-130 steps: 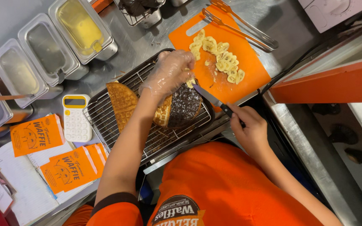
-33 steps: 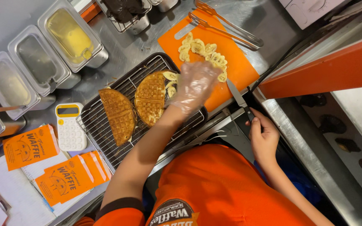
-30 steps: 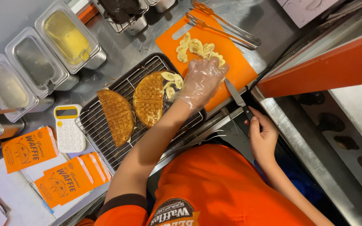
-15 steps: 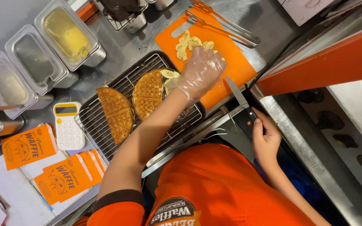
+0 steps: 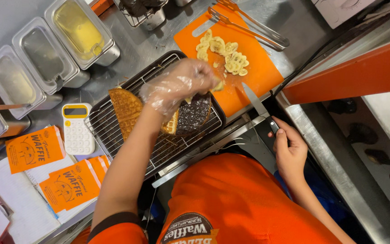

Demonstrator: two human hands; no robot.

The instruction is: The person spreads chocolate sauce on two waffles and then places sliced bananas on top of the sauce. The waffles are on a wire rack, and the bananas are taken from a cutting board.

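Plastic-gloved, the left hand (image 5: 179,86) has been brought back mid-frame over the chocolate-spread waffle (image 5: 194,114), fingers pinched on a banana slice (image 5: 218,85), while a knife (image 5: 259,105) is gripped at right by the right hand (image 5: 289,152).

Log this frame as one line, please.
left hand: gloved, over chocolate-spread waffle on wire rack | right hand: holds knife | banana slices: on orange board

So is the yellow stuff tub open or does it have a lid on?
Open. The metal tub has no lid on it, and you can see straight down onto the yellow filling inside.
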